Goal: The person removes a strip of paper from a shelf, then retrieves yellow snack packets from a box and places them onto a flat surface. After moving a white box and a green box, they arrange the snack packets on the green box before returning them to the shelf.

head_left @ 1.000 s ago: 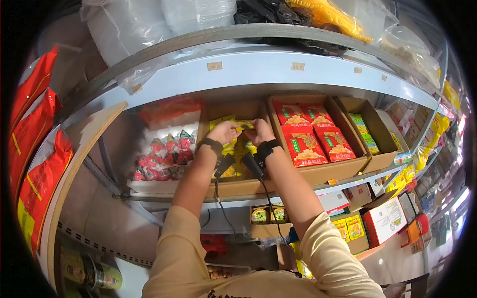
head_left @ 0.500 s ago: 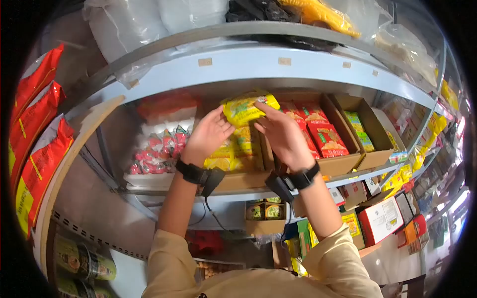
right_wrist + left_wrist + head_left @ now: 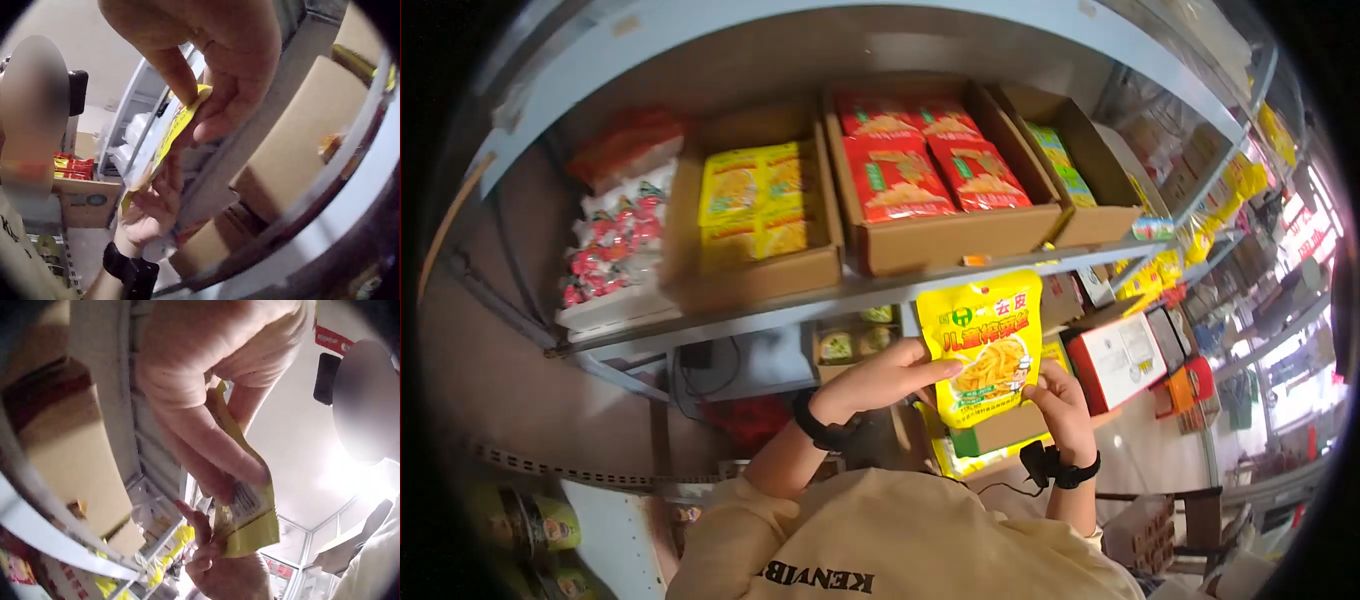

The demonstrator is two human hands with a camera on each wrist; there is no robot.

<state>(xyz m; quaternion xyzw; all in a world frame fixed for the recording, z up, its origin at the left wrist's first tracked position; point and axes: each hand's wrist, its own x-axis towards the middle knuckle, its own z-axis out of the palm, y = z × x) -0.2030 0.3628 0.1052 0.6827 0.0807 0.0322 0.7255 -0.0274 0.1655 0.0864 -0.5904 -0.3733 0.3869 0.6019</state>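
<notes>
Both hands hold a yellow food packet (image 3: 988,320) upright in front of the person's chest, its printed front with a picture of pale strips facing the head camera. My left hand (image 3: 880,383) pinches its lower left side, thumb on the front and fingers behind. At the lower right corner, my right hand (image 3: 1064,408) pinches the edge between thumb and fingers. The left wrist view shows the back of the packet (image 3: 250,515) with the left fingers lying across it. Seen from the right wrist, the packet (image 3: 172,134) appears nearly edge-on.
Behind the packet, a shelf edge (image 3: 780,305) carries a carton of yellow packets (image 3: 750,195), a carton of red packets (image 3: 895,180) and a carton with green packets (image 3: 1060,165). Wrapped red items (image 3: 615,240) sit at left. Lower down stands a white-and-red box (image 3: 1125,360).
The hands have brought the yellow packet out from over its carton, down and to the right, close to the body. The packet now stands upright, and the head view has shifted right and down.
</notes>
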